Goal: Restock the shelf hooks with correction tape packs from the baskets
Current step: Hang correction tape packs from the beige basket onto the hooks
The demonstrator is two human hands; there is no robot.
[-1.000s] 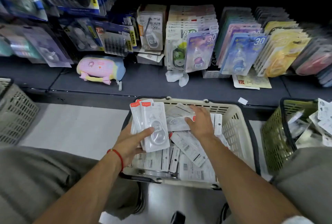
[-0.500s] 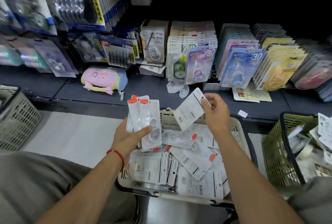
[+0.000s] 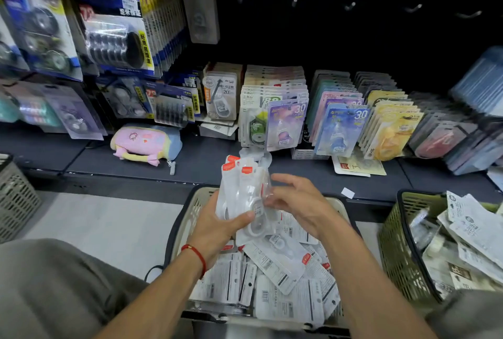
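My left hand [image 3: 217,225] grips a bunch of white correction tape packs [image 3: 245,197] with orange tops, held upright above the cream basket [image 3: 187,216]. My right hand [image 3: 296,202] is against the right side of the bunch, its fingertips on the front pack. The basket holds several more white packs [image 3: 275,265] lying flat. Bare metal hooks [image 3: 294,2] stick out of the dark back panel above the shelf.
A green basket [image 3: 394,243] full of packs stands at the right, a grey basket [image 3: 16,200] at the left. Coloured tape packs [image 3: 340,126] lean on the dark shelf [image 3: 206,164], with a pink pouch [image 3: 144,144]. Hanging stock fills the upper left.
My right hand brought the single pack from the basket to the bunch in my left hand. The view tilted up, showing the bare hooks.
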